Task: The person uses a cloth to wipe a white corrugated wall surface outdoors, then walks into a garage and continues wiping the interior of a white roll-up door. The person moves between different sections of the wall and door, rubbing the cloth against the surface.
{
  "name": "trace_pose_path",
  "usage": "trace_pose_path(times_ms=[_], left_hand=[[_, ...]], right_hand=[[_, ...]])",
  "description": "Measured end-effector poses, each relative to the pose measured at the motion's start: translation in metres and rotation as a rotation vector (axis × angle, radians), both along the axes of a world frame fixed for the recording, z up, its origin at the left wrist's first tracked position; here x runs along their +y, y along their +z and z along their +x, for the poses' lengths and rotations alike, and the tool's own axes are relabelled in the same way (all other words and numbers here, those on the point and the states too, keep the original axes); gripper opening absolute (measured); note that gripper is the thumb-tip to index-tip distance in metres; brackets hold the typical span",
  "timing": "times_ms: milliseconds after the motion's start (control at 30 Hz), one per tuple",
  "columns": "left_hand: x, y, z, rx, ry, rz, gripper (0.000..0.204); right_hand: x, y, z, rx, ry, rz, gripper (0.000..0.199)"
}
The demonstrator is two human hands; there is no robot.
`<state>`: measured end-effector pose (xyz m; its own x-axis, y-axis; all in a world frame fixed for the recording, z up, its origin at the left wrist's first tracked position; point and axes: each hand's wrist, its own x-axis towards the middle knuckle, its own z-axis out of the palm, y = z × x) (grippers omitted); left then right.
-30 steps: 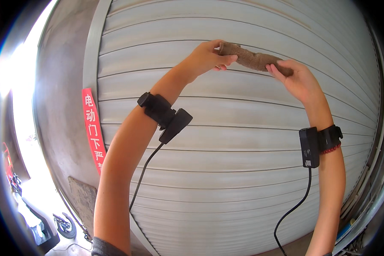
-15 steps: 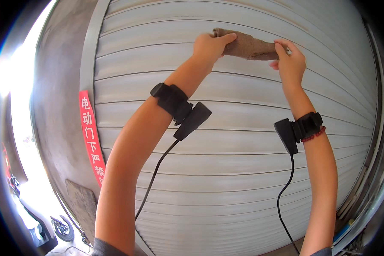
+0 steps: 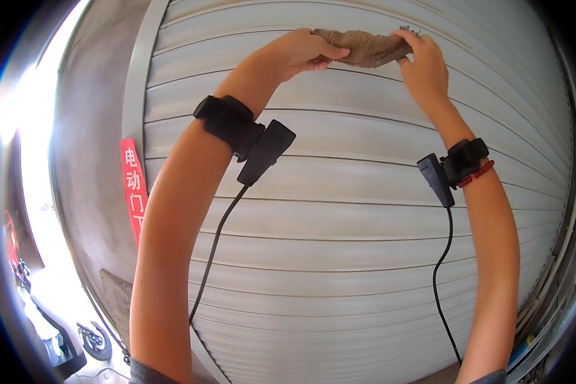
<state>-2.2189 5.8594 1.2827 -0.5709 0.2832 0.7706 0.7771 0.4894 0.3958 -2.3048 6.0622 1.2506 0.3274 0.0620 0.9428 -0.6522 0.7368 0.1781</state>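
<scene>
Both my arms reach up against a grey slatted roller shutter. A brown cloth is stretched between my hands, pressed against the upper slats. My left hand grips its left end with the fingers curled over it. Gripping the right end is my right hand, fingers pinched on the cloth. Each wrist carries a black strap with a small black device and a cable hanging down.
A grey metal guide rail runs down the shutter's left side beside a concrete pillar with a red vertical sign. A parked scooter stands in bright daylight at the lower left. Another rail frames the shutter's right edge.
Both hands have carried the cloth higher up the shutter and drawn it out flatter between them; the arms are stretched further up.
</scene>
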Motion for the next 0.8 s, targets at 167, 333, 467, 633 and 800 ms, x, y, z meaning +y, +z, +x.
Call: trace_pose_path(times_ms=[167,333,467,633,800], left_hand=[[-0.002,0.003,0.013,0.152,0.228,0.140,0.048],[-0.023,0.022,-0.003,0.131,0.034,0.098,0.044],[-0.023,0.027,-0.002,0.044,0.173,0.210,0.035],[-0.041,0.029,0.010,-0.381,-0.137,0.407,0.046],[-0.041,0.014,-0.002,0.067,-0.015,-0.043,0.052]], right_hand=[[0.009,0.018,-0.010,0.169,-0.090,0.084,0.025],[0.001,0.024,-0.002,-0.192,0.425,0.272,0.028],[-0.006,0.021,0.020,-0.416,0.826,0.245,0.029],[-0.009,0.032,0.021,-0.721,0.994,0.146,0.030],[-0.004,0.035,0.002,-0.801,1.081,0.190,0.026]])
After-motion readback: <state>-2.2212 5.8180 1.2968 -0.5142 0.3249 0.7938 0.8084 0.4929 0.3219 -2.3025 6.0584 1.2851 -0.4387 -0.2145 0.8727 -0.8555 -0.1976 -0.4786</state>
